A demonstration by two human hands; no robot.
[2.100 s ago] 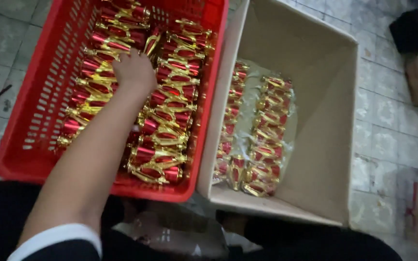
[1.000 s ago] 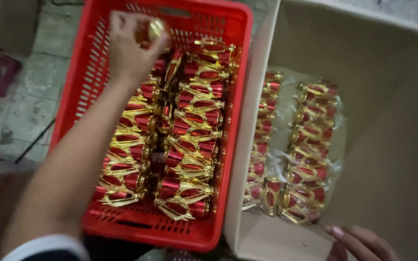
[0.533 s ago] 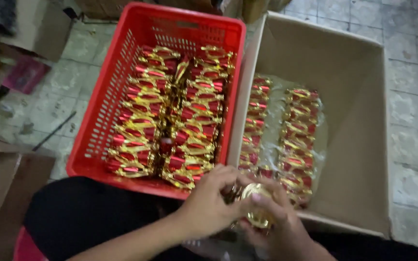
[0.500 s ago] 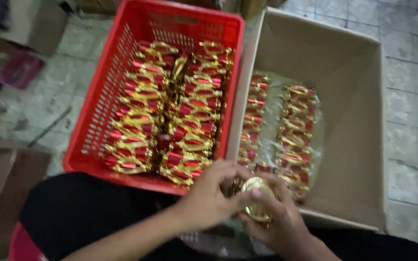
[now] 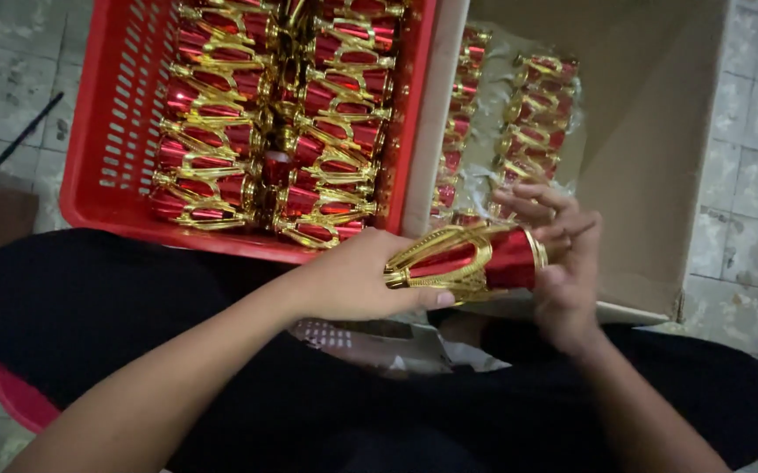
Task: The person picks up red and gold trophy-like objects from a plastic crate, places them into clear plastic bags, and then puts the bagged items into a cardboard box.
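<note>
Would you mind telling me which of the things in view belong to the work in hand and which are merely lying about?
In the work:
- red and gold ornament, held between left hand and right hand
- red basket full of like ornaments
- cardboard box with wrapped ornaments

Lying about:
- dark stick on the tiled floor
- printed paper on the lap

A: What carried the load?
B: Pale tiled floor [image 5: 11,70]. A red plastic crate [image 5: 103,149] sat on it.
A: Beside the crate?
B: Cardboard box [image 5: 659,131] touching its right; thin dark rod [image 5: 20,136] lay left.
</note>
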